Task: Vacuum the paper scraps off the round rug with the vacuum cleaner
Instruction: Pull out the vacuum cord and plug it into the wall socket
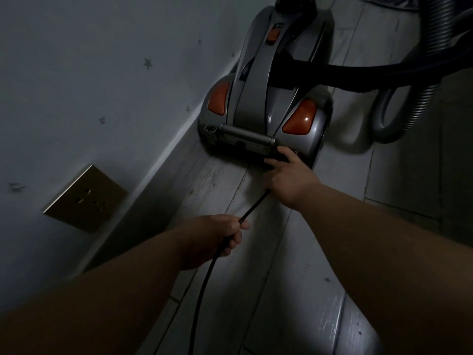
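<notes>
A grey canister vacuum cleaner [266,98] with orange panels stands on the floor against the wall. Its black power cord [204,283] comes out of the rear end. My left hand [217,239] is shut on the cord, a little back from the machine. My right hand [289,178] grips the cord right at the vacuum's rear, fingers against the housing. The ribbed grey hose [419,98] loops at the right. A dark patterned edge, maybe the rug [384,2], shows at the top; no paper scraps are visible.
A gold wall socket [85,198] sits low on the starred wall [89,85] to the left. The floor [294,278] is pale tile or plank. The room is dim.
</notes>
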`<state>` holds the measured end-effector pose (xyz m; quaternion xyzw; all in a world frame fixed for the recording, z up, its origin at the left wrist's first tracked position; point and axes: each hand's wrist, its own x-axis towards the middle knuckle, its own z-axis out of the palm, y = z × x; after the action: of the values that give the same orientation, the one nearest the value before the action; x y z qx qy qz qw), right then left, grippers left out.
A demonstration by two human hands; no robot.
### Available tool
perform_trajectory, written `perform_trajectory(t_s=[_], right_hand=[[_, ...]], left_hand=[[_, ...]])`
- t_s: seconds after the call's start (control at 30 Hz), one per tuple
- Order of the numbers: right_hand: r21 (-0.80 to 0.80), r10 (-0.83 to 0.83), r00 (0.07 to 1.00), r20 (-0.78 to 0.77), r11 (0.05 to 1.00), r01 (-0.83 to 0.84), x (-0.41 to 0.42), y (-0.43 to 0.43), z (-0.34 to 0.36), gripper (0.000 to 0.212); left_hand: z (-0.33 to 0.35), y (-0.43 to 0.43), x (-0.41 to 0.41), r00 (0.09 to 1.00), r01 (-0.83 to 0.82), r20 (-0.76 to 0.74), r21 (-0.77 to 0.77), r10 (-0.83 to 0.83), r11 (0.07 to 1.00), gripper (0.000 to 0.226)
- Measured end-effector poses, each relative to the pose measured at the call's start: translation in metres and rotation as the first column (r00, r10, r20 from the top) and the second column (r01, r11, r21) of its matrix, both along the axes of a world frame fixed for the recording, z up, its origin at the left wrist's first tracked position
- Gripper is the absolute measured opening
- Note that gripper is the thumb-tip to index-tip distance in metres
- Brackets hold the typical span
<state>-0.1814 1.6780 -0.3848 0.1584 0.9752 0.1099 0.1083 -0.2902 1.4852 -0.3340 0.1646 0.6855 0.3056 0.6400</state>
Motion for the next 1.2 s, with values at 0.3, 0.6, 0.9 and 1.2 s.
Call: perform_trajectory(t_s=[0.3, 0.6, 0.9, 1.2], right_hand=[[-0.100, -0.017, 0.995, -0.100, 0.995, 0.007, -0.001, 0.004, -0.002, 0.034], [-0.086, -0.075, 0.994, -0.085, 0.994, 0.068, -0.004, 0.003, -0.008, 0.035], [-0.051, -0.064, 0.995, -0.083, 0.997, 0.060, -0.004, 0.000, -0.011, 0.030], [-0.032, 0.009, 0.980, -0.196, 0.999, -0.015, 0.000, 0.003, -0.016, 0.018]], left_hand=[[0.001, 0.078, 0.022, 0.968, -0.112, -0.224, 0.007, 0.111, 0.994, 0.019], [-0.003, 0.037, 0.011, 0.980, -0.070, -0.177, 0.090, 0.085, 0.993, 0.021], [0.002, 0.001, -0.017, 0.993, 0.096, -0.061, -0.026, -0.098, 0.995, 0.019], [-0.007, 0.081, 0.020, 0.907, 0.101, -0.407, -0.042, -0.109, 0.994, 0.031]])
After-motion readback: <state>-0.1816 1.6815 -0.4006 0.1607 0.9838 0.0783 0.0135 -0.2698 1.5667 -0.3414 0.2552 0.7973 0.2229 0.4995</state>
